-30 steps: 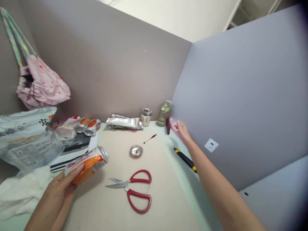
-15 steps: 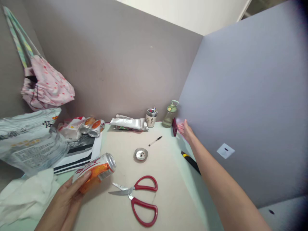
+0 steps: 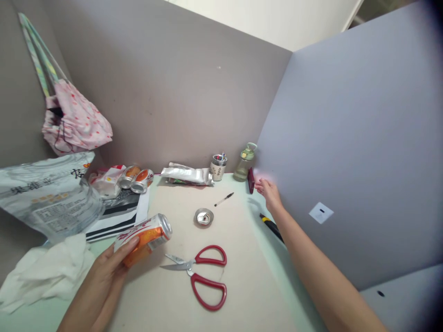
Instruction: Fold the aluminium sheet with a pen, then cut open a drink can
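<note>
My left hand is wrapped round an orange and white drink can, which it holds tilted above the desk with the silver end toward the right. My right hand is stretched out to the far right of the desk, fingers apart and slightly bent, holding nothing. Just left of its fingertips a dark red phone-like slab stands on edge. Red-handled scissors lie with blades spread in front of me. Behind them rests a cut-off can top with its pull tab.
A pen, a black and yellow utility knife, a green water bottle, a pen cup and silver packets lie or stand around. At left are two cans, a plastic bag and white cloth.
My right hand has drawn back slightly from the dark red slab, and its fingers are more bent. The view has shifted a little; my left hand still holds the can.
</note>
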A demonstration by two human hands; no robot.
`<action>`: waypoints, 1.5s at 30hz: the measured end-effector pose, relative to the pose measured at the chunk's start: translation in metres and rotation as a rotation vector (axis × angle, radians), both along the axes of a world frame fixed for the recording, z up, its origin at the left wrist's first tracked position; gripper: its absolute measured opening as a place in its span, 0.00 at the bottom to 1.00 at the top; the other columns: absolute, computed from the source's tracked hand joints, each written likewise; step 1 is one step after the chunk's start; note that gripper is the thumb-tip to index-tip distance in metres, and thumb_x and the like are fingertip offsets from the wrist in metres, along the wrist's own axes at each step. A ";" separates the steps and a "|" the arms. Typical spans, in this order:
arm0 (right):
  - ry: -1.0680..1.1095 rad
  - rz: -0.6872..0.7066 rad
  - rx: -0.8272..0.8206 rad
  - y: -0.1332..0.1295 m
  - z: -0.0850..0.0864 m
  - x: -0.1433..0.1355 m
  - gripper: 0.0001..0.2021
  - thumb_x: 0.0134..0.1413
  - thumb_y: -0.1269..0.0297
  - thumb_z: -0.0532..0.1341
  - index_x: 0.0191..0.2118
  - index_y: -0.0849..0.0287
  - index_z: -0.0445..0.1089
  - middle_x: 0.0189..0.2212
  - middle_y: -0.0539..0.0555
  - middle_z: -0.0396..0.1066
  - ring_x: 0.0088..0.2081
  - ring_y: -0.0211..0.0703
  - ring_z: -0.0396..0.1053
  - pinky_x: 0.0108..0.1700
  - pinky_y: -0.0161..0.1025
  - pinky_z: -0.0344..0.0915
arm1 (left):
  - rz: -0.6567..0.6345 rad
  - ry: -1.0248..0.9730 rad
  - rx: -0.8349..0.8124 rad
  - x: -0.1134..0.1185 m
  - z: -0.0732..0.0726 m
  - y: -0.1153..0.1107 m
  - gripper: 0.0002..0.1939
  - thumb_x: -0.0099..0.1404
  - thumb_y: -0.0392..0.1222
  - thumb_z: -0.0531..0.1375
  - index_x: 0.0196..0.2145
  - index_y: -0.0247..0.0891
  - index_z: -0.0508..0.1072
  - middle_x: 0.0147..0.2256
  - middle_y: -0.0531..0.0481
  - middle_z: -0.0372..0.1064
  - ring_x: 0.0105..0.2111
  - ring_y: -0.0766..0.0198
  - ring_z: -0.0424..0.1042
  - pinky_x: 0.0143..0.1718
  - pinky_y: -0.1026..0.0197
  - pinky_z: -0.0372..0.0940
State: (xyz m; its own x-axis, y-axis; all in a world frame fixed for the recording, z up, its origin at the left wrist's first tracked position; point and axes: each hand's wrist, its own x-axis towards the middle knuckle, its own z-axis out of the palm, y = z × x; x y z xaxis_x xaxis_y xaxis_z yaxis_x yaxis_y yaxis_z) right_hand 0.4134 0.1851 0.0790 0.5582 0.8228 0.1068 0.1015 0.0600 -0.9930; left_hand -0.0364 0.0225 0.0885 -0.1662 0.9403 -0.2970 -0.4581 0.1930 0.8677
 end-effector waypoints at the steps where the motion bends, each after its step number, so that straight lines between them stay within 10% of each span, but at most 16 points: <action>1: -0.012 0.020 0.006 -0.003 0.001 -0.004 0.16 0.66 0.61 0.61 0.55 0.61 0.68 0.52 0.58 0.70 0.48 0.49 0.73 0.48 0.51 0.73 | -0.017 0.001 0.007 0.000 -0.001 0.000 0.21 0.52 0.49 0.72 0.42 0.38 0.80 0.49 0.47 0.78 0.55 0.50 0.71 0.44 0.66 0.72; 18: -0.170 0.207 0.050 -0.036 0.006 -0.051 0.14 0.67 0.59 0.60 0.53 0.61 0.69 0.48 0.57 0.72 0.44 0.46 0.74 0.45 0.48 0.74 | -0.072 0.010 0.075 -0.004 -0.007 0.002 0.22 0.57 0.48 0.70 0.49 0.41 0.78 0.49 0.50 0.78 0.55 0.55 0.71 0.45 0.68 0.71; 25: -0.312 0.468 0.019 -0.070 0.019 -0.092 0.14 0.59 0.55 0.64 0.30 0.61 0.73 0.17 0.46 0.69 0.19 0.35 0.64 0.26 0.33 0.62 | -0.091 0.003 0.086 -0.004 -0.008 0.001 0.18 0.56 0.49 0.71 0.44 0.41 0.80 0.49 0.51 0.78 0.56 0.55 0.70 0.45 0.68 0.70; 31: -0.409 0.534 -0.030 -0.085 0.020 -0.112 0.18 0.56 0.51 0.61 0.23 0.58 0.67 0.11 0.43 0.61 0.15 0.33 0.55 0.22 0.32 0.53 | -0.087 0.008 0.065 -0.002 -0.006 0.000 0.20 0.56 0.47 0.71 0.46 0.40 0.78 0.48 0.51 0.78 0.54 0.55 0.71 0.47 0.65 0.68; 41: -0.616 0.792 -0.157 -0.120 0.033 -0.143 0.14 0.61 0.56 0.58 0.28 0.58 0.68 0.20 0.46 0.65 0.23 0.37 0.60 0.27 0.34 0.54 | -0.091 -0.011 0.075 -0.003 -0.004 0.000 0.20 0.54 0.47 0.72 0.44 0.40 0.80 0.49 0.52 0.78 0.55 0.54 0.68 0.48 0.64 0.65; 45: -0.785 1.016 -0.187 -0.157 0.048 -0.164 0.08 0.48 0.63 0.70 0.34 0.57 0.73 0.29 0.49 0.72 0.30 0.40 0.65 0.32 0.35 0.56 | -0.103 -0.005 0.080 -0.003 -0.006 0.000 0.21 0.56 0.48 0.71 0.45 0.40 0.79 0.49 0.50 0.78 0.56 0.55 0.68 0.49 0.64 0.64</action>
State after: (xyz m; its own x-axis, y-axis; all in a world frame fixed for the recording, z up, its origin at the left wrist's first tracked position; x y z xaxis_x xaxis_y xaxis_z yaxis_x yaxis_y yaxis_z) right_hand 0.2498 0.0280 0.1270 -0.4794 0.8765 -0.0433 0.6479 0.3203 -0.6911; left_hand -0.0394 0.0221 0.0826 -0.0666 0.9731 -0.2207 -0.4441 0.1692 0.8799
